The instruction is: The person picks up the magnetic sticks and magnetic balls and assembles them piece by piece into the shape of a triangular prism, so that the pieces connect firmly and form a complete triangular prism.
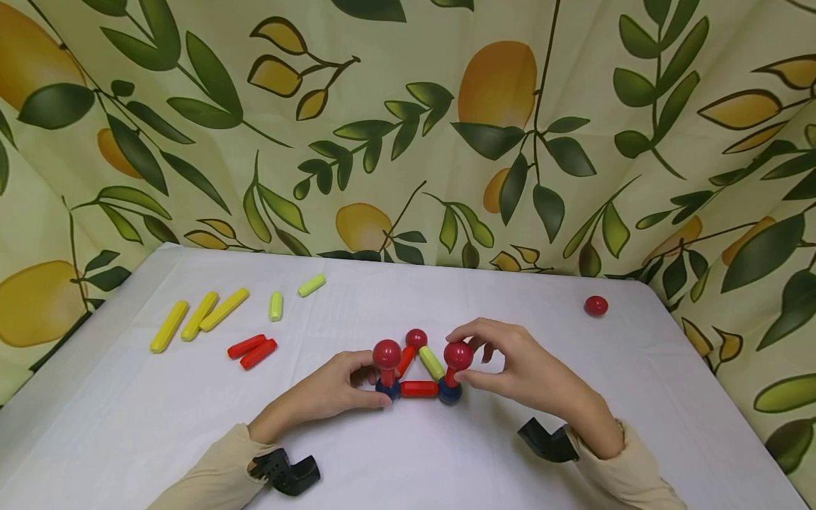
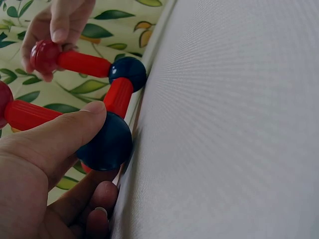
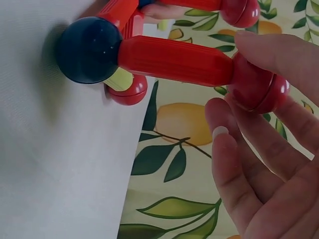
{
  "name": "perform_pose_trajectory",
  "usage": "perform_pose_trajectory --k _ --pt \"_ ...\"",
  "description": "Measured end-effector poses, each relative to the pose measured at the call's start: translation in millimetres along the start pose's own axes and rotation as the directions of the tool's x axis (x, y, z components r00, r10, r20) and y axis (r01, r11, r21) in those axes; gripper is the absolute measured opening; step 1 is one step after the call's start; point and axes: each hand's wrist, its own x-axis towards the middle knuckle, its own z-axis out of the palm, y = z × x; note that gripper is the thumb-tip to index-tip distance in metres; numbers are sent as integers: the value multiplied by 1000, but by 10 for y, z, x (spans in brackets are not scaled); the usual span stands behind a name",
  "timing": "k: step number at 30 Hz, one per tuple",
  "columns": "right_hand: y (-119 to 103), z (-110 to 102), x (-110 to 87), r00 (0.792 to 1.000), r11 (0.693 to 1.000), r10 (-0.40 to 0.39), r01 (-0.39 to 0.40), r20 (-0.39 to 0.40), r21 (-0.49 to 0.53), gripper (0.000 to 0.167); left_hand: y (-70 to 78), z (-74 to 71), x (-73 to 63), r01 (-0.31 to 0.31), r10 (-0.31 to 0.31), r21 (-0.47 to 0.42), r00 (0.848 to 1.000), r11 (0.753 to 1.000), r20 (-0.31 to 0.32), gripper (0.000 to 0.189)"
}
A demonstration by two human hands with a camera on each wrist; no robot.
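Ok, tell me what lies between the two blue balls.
One red rod spans the gap between the blue balls; the head view shows it, and so does the left wrist view.

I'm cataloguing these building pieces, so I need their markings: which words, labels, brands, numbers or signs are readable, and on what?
None: no readable text shows in any view.
The red balls, blue balls and rods show no lettering.
Any marking on the black wrist devices is too small to read.
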Motion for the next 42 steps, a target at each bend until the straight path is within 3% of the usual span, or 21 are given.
perform_pose_trajectory --k 12,17,26,31,35,42 --pt "131 84 36 989 993 97 -104 115 55 46 -11 1 2 -31 30 -6 1000 1000 -8 32" --pt "200 180 55 981 989 105 -120 162 84 37 -10 -22 4 -38 39 20 999 999 -23 29" --pt "238 353 95 974 989 98 -119 205 90 24 17 -132 -20 5 -4 59 1000 998 -19 26" --pt "235 375 100 971 985 110 -135 213 106 26 75 -282 -75 39 -37 123 999 992 -24 32" --pt "242 382 117 970 986 116 -139 212 96 26 136 -474 -121 85 -67 206 993 975 -97 36" --pt "249 395 124 971 986 114 -136 212 94 27 140 -843 -222 110 -31 309 968 945 -250 36"
